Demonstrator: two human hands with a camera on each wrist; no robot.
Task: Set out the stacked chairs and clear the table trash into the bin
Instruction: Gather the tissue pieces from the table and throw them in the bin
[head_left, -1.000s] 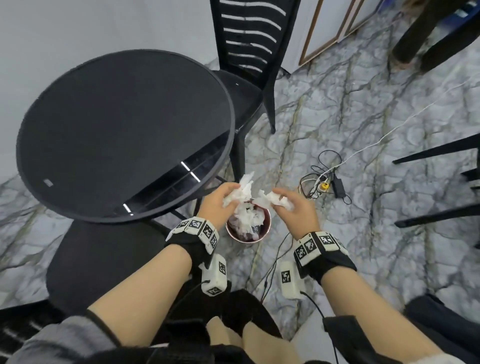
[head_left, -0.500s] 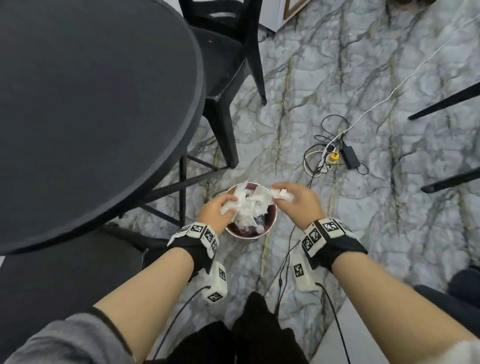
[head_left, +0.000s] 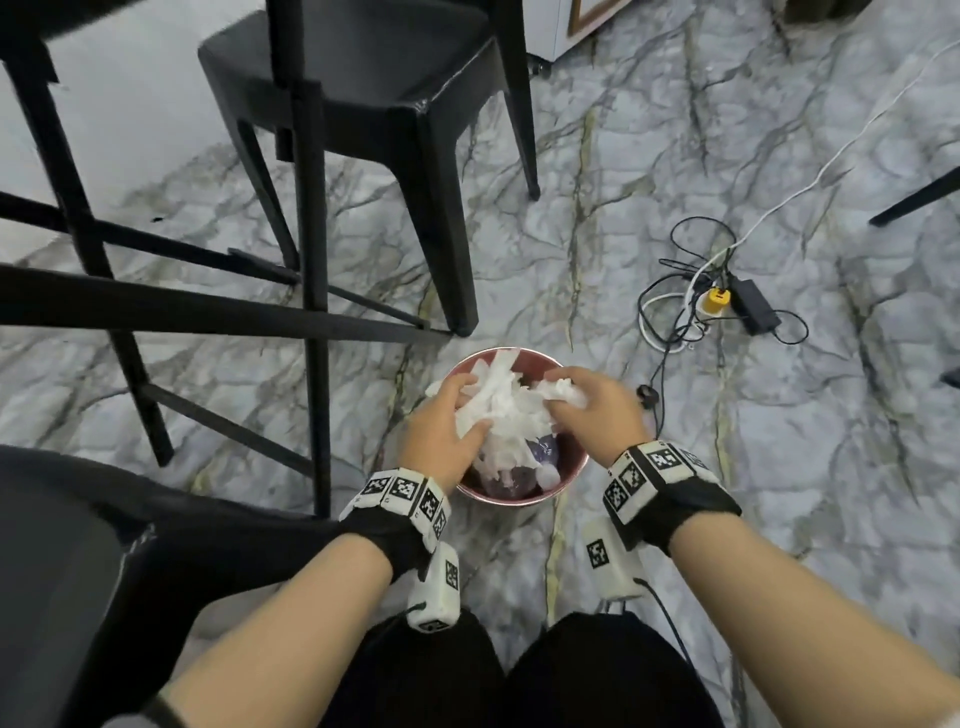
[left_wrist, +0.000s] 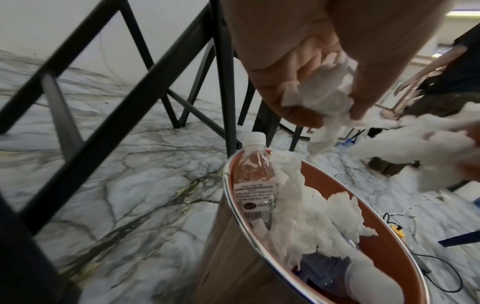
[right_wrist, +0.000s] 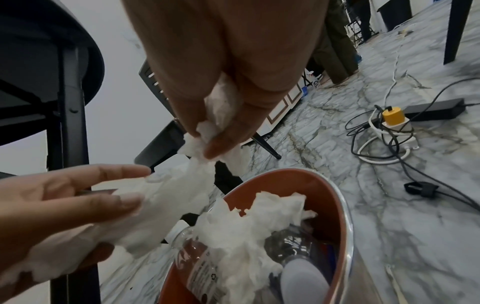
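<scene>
1. White tissue (head_left: 498, 410) is bunched over the bin (head_left: 569, 470) on the floor, beside a bottle (left_wrist: 253, 181) already inside
2. Left hand (head_left: 441, 436) holds one wad with fingers (right_wrist: 114, 202) loosely curled; right hand (head_left: 597, 405) pinches another
3. Trash-clearing step looks nearly finished
4. Next: let go so both wads drop inside the rim

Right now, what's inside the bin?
The bin holds crumpled tissue, a capped plastic bottle standing against the wall, and another clear bottle. Anything deeper is covered.
</scene>
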